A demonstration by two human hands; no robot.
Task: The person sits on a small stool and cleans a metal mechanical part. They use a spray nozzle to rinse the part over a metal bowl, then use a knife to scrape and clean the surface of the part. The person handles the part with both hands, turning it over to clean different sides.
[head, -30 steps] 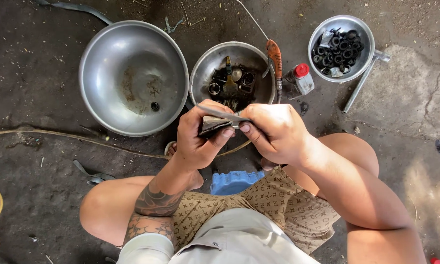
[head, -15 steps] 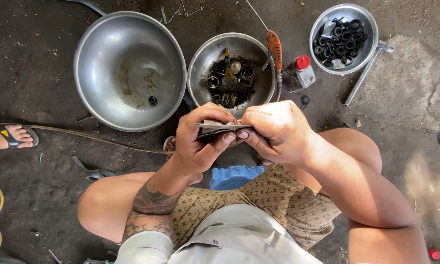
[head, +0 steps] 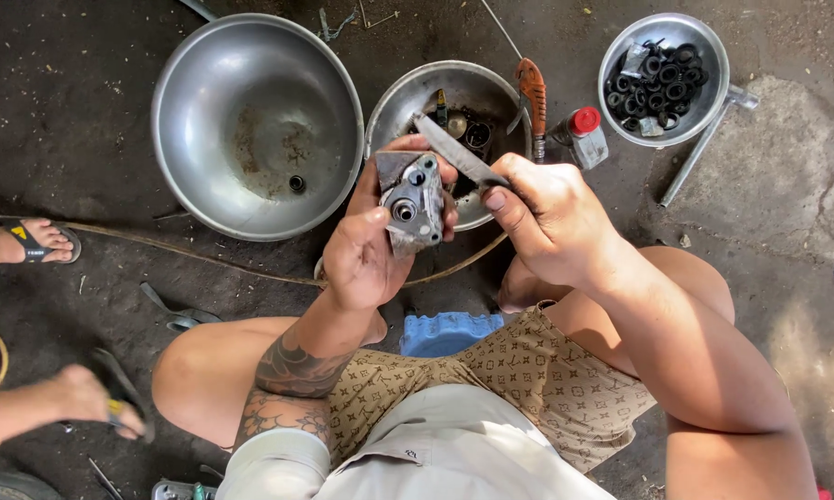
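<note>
Left hand: the left hand (head: 366, 255) is gripping a grey metal housing (head: 413, 201), fingers wrapping its far edge and thumb pressing the near face, tilting the bored face up towards the camera, seemingly so that face is lying open to the blade.
Right hand: the right hand (head: 551, 218) is closing round a flat metal blade (head: 458, 153), thumb lying along it, likely for steadying; the tip is pointing far and left, over the housing's upper right corner.
Metal housing: it is sitting in mid-air between the knees, just near the middle bowl, showing round bores and dark grime.
Middle bowl: a steel bowl (head: 394, 102) is holding dark oily parts, placed directly beyond the hands, probably for easy reach.
Large bowl: a big steel bowl (head: 195, 65), far left, is holding one small ring.
Small bowl: a small steel bowl (head: 704, 102), far right, is holding black rings.
Other items: an orange-handled tool (head: 530, 97) and a red-capped bottle (head: 584, 137) are lying between the two right-hand bowls.
Seat: a blue stool (head: 445, 333) is showing between the thighs.
Surface: a dark, stained concrete floor (head: 787, 213), cracked at the right, is carrying everything.
Others: another person's hand (head: 88, 398), near left, is holding a tool; a sandalled foot (head: 33, 243) is standing at the left.
</note>
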